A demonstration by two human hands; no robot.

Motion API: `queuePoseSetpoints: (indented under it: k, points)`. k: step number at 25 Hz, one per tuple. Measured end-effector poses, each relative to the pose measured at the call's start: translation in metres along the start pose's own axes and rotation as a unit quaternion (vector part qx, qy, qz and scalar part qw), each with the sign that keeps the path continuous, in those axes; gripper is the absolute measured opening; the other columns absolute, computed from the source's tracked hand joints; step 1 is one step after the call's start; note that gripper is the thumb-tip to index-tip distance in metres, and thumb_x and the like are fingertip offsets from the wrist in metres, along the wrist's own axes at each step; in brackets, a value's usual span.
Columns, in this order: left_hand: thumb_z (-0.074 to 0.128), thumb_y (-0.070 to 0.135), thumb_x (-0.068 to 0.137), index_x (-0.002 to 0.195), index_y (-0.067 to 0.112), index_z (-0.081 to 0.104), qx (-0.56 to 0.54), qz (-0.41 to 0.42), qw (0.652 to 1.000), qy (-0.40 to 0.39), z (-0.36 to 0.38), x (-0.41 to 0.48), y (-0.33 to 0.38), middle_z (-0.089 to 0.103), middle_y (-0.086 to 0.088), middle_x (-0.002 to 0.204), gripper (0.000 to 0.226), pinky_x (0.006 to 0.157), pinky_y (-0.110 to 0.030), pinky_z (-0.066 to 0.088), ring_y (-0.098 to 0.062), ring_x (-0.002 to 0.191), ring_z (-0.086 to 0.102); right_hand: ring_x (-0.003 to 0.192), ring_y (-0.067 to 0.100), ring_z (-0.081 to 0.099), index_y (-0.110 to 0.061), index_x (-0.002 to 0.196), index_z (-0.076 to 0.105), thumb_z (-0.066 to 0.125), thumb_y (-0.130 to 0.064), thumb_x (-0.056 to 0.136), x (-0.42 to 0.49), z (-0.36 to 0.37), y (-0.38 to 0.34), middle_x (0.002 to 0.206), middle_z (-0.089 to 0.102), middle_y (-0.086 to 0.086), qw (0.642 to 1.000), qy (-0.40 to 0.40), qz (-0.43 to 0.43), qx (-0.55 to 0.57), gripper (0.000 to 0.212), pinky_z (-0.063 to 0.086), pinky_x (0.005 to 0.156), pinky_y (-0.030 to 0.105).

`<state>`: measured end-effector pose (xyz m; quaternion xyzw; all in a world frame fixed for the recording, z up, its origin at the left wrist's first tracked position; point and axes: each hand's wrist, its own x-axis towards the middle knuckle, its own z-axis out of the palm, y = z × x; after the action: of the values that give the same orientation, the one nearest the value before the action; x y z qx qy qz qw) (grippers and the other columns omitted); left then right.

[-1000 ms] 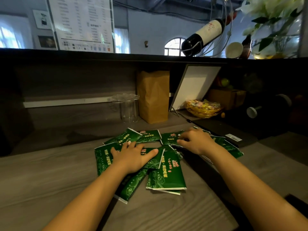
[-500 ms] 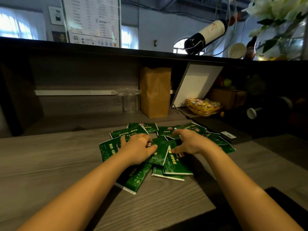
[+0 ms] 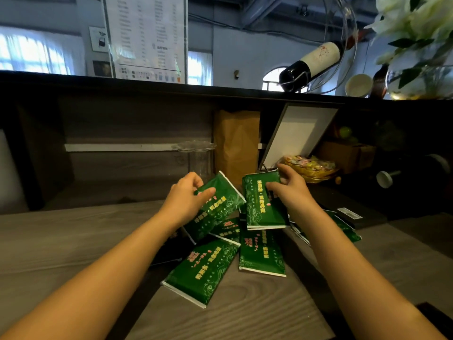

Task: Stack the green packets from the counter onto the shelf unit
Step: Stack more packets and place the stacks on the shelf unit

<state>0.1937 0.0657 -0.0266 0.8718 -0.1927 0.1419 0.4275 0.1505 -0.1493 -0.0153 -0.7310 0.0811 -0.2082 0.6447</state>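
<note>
Grey wood-grain counter [image 3: 245,317], green packets [image 3: 203,271] scattered

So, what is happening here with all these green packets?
A person is gathering green packets from a wooden counter. The left hand grips a tilted packet, and the right hand grips an upright packet, both held above the pile. The loose packets lie overlapping on the counter. No packet is on a shelf yet, as far as this view shows.

Both bare forearms reach forward and converge, the left hand [image 3: 186,200] curled, thumb uppermost, around a flat green printed packet [image 3: 221,207], the right hand [image 3: 293,192] gripping a second green packet [image 3: 261,209] just beside it.
</note>
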Motion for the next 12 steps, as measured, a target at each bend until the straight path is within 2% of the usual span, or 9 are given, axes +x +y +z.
queuePoseSetpoints:
  k: [2,4,5,7,9,12]
  points:
    - [0.063,0.022,0.089,0.086,0.014,0.053,-0.068,-0.063,0.995,0.033,-0.003,0.0,-0.008,0.059,-0.005,0.095,0.013,0.079,-0.032,0.043,-0.021,0.095,0.056,0.099,0.026,0.063,-0.017,0.138,0.04,0.055,0.001,0.089,0.001,0.011,-0.007,0.123,0.059,0.012,0.999,-0.013,-0.003,0.037,0.054,0.053,0.086,0.043]
    - [0.061,0.015,0.09,0.081,0.01,0.058,-0.141,-0.122,0.982,0.036,-0.01,-0.005,-0.014,0.064,-0.01,0.084,0.011,0.07,-0.031,0.046,-0.023,0.078,0.061,0.098,0.025,0.063,-0.02,0.137,0.04,0.054,-0.001,0.09,0.001,0.026,-0.01,0.125,0.056,0.009,0.999,-0.037,-0.015,0.003,0.053,0.054,0.086,0.043]
    - [0.061,0.013,0.09,0.076,0.01,0.058,-0.173,-0.146,0.973,0.035,-0.013,-0.009,-0.017,0.063,-0.01,0.077,0.014,0.065,-0.029,0.045,-0.021,0.07,0.06,0.095,0.024,0.063,-0.022,0.138,0.039,0.053,-0.003,0.09,0.0,0.034,-0.009,0.123,0.055,0.007,0.998,-0.048,-0.024,-0.032,0.053,0.055,0.084,0.042]
    - [0.06,0.013,0.09,0.077,0.009,0.058,-0.23,-0.178,0.956,0.043,-0.017,-0.018,-0.022,0.062,-0.01,0.074,0.014,0.063,-0.029,0.047,-0.02,0.068,0.06,0.081,0.02,0.063,-0.025,0.137,0.039,0.053,-0.004,0.09,-0.006,0.05,-0.007,0.105,0.054,0.0,0.994,-0.056,-0.049,-0.079,0.053,0.056,0.07,0.034]
    - [0.058,0.014,0.091,0.084,0.01,0.06,-0.271,-0.183,0.943,0.057,-0.016,-0.027,-0.026,0.065,-0.009,0.081,0.008,0.068,-0.032,0.051,-0.021,0.074,0.063,0.079,0.018,0.064,-0.026,0.136,0.039,0.057,-0.005,0.089,-0.014,0.06,0.002,0.105,0.055,0.0,0.994,-0.064,-0.061,-0.067,0.054,0.056,0.065,0.031]
    - [0.057,0.016,0.092,0.083,0.012,0.061,-0.288,-0.155,0.942,0.071,-0.011,-0.032,-0.025,0.066,-0.007,0.079,0.01,0.07,-0.034,0.051,-0.02,0.073,0.063,0.083,0.017,0.065,-0.026,0.133,0.042,0.063,-0.007,0.087,-0.026,0.073,0.012,0.106,0.06,0.001,0.992,-0.085,-0.079,-0.043,0.054,0.058,0.071,0.035]
